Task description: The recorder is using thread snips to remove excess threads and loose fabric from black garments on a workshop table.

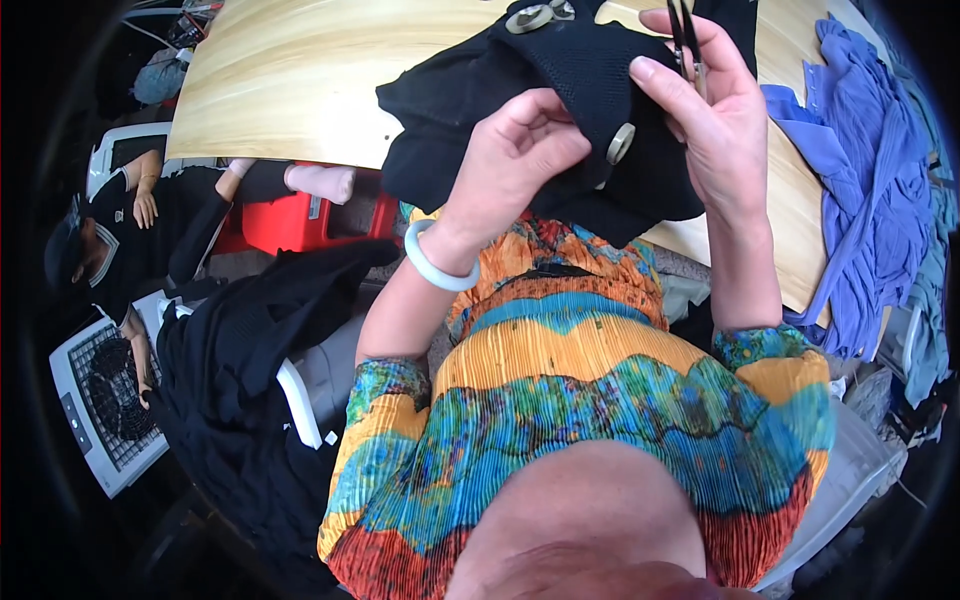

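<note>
My left hand (515, 150) grips a fold of a black knitted garment (590, 75) lifted over the edge of a pale wooden table (290, 80). A pale round button (620, 143) on the garment shows just right of my left fingers, and two more buttons (530, 17) sit near its top. My right hand (705, 110) holds small dark scissors (685, 40), their handles pinched between thumb and fingers, blades pointing up beside the garment. A white bangle (440, 265) circles my left wrist.
A heap of blue garments (865, 180) lies on the table's right side. More black cloth (240, 350) drapes over a white chair at my left. A seated person in dark clothes (120, 230) is at far left, near a white fan (100, 405) and a red stool (295, 220).
</note>
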{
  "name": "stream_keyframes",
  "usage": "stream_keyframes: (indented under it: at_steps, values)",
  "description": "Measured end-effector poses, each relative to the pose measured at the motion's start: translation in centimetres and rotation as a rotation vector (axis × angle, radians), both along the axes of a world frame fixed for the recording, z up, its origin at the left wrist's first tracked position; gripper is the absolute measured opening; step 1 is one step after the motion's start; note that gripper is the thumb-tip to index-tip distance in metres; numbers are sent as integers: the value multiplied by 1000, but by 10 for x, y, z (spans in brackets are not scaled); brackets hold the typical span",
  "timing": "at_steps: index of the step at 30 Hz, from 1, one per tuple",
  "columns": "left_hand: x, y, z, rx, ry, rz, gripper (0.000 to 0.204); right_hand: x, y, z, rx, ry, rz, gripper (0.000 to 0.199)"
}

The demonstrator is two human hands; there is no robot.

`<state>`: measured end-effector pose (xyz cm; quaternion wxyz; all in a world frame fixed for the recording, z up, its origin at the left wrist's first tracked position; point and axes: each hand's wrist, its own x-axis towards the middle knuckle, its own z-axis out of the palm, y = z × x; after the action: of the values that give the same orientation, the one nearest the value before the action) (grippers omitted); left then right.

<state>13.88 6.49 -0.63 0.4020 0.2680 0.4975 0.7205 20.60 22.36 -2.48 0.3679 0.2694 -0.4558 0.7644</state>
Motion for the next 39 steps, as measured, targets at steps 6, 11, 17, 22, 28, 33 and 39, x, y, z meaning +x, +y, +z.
stream_keyframes:
  at_steps: [6, 11, 17, 22, 28, 33, 39]
  values:
    - [-1, -5, 1, -134, 301, 51, 14, -18, -8, 6, 29, -319, -200, 38]
    - [-5, -14, 2, 155, -421, -69, 15, 4, -31, 43, 89, -857, -500, 31]
    - [-7, -15, 6, 213, -553, -188, 17, 14, -24, 30, 152, -816, -480, 32]
    - [-8, -16, -3, 248, -626, -206, 15, 35, -27, 38, 363, -751, -594, 22]
    - [-2, -12, -2, 150, -562, -168, 10, 36, -37, 36, 703, -590, -669, 26]
    - [-1, -17, -6, 91, -428, -174, 8, 35, -44, 36, 681, -657, -645, 23]
    - [-6, -23, -12, 221, -592, -250, 16, 40, -44, 41, 440, -689, -570, 16]
